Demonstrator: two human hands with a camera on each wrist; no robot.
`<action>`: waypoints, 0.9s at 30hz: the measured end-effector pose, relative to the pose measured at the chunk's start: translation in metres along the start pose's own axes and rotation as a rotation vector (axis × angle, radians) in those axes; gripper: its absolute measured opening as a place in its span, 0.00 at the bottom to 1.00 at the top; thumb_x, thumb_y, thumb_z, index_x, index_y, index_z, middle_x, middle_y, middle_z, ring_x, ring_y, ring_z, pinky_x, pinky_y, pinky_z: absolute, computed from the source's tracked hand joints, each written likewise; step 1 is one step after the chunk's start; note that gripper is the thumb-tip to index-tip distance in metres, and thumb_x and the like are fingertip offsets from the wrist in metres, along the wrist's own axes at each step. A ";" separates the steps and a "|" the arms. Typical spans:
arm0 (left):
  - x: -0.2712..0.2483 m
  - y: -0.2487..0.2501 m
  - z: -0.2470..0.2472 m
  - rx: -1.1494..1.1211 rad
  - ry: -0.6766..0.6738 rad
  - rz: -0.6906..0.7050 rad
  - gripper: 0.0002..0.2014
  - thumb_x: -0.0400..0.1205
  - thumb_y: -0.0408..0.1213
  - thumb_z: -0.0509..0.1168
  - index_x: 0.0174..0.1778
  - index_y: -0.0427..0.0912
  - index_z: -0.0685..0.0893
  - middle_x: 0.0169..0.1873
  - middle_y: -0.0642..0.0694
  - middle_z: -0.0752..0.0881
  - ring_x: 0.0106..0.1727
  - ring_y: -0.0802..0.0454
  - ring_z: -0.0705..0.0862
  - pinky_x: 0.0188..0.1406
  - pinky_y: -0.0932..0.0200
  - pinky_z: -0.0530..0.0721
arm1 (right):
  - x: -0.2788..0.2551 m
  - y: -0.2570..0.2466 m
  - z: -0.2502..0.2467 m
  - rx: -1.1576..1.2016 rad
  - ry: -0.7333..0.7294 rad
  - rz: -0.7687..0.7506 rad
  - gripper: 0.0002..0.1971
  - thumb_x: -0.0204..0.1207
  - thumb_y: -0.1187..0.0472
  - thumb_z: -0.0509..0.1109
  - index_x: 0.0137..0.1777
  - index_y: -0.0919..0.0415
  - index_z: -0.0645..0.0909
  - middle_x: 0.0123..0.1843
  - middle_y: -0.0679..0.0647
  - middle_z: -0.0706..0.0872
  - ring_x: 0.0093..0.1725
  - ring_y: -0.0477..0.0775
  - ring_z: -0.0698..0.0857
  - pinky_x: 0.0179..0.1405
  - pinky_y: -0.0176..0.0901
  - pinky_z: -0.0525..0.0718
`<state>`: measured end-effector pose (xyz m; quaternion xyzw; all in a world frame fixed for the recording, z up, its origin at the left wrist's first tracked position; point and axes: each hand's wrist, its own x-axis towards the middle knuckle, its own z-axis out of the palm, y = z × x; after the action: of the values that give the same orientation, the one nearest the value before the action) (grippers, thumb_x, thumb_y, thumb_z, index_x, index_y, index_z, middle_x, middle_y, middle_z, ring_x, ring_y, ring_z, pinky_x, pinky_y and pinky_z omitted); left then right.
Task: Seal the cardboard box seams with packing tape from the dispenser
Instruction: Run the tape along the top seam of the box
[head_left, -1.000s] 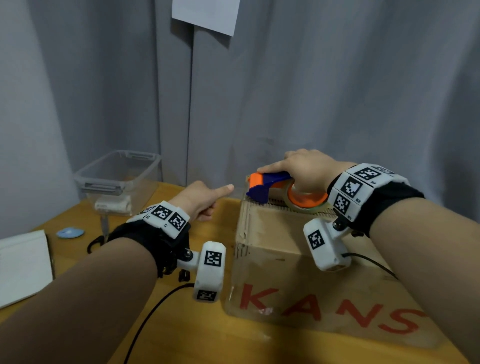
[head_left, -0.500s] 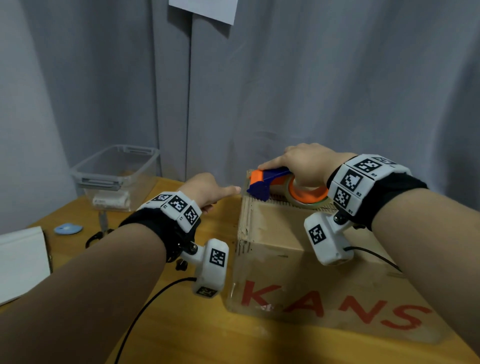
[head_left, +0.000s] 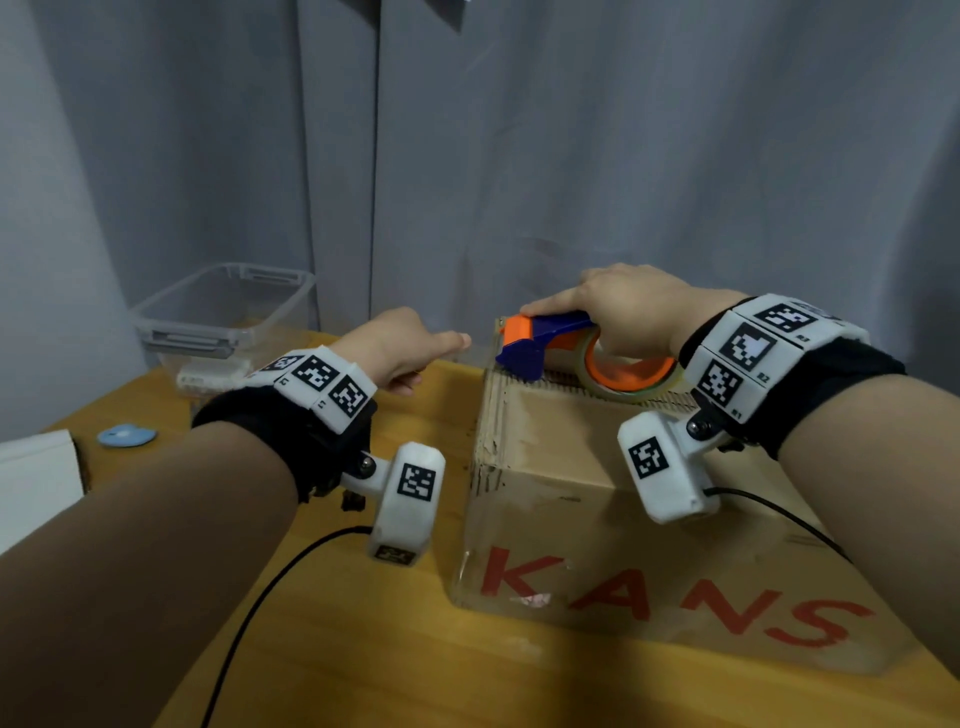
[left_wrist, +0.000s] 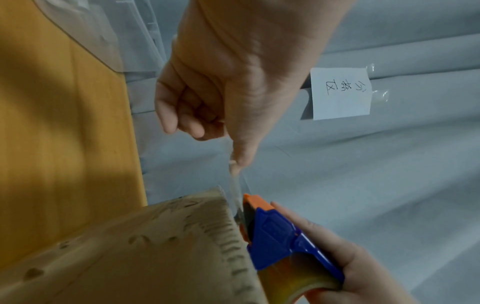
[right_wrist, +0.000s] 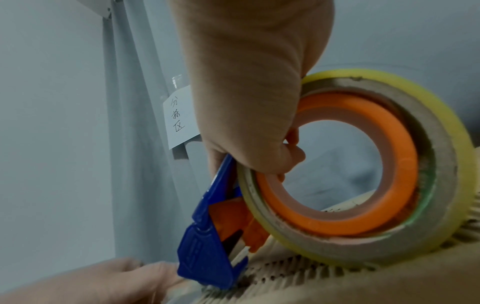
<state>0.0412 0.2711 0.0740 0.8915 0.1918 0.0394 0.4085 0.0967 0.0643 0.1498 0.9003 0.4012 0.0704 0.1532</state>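
My right hand (head_left: 628, 306) grips the dispenser (head_left: 550, 348) at the far left corner of the box (head_left: 597, 467) top. My left hand (head_left: 400, 348) pinches the tape (left_wrist: 235, 191) end beside it. Next, I judge, stick that end down and draw back along the seam.

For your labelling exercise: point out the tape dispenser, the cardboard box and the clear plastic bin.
tape dispenser (head_left: 537, 340), head view, on its blue body.
cardboard box (head_left: 561, 452), head view, on its bare top face.
clear plastic bin (head_left: 208, 338), head view, on its front rim.
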 end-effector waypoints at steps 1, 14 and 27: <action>0.000 0.000 0.000 0.022 -0.010 -0.001 0.23 0.77 0.56 0.66 0.36 0.36 0.75 0.26 0.43 0.77 0.25 0.51 0.77 0.26 0.57 0.83 | -0.001 0.000 0.000 -0.003 0.001 -0.004 0.36 0.74 0.65 0.59 0.77 0.29 0.59 0.36 0.39 0.63 0.46 0.50 0.69 0.43 0.46 0.70; -0.006 -0.009 0.026 0.178 -0.201 -0.124 0.35 0.77 0.68 0.55 0.50 0.33 0.74 0.40 0.42 0.83 0.34 0.50 0.83 0.40 0.52 0.90 | 0.000 -0.008 0.002 -0.075 0.057 -0.012 0.34 0.76 0.63 0.61 0.75 0.28 0.61 0.55 0.48 0.77 0.58 0.59 0.78 0.45 0.47 0.71; -0.013 0.020 -0.004 0.765 -0.174 -0.074 0.42 0.75 0.69 0.58 0.68 0.33 0.75 0.60 0.38 0.84 0.56 0.42 0.84 0.54 0.48 0.80 | -0.002 -0.006 0.002 -0.035 0.086 0.001 0.32 0.78 0.62 0.61 0.75 0.28 0.62 0.59 0.48 0.79 0.53 0.54 0.75 0.45 0.46 0.70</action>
<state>0.0343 0.2571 0.0933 0.9719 0.1892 -0.1255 0.0625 0.0909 0.0662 0.1462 0.8938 0.4059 0.1160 0.1515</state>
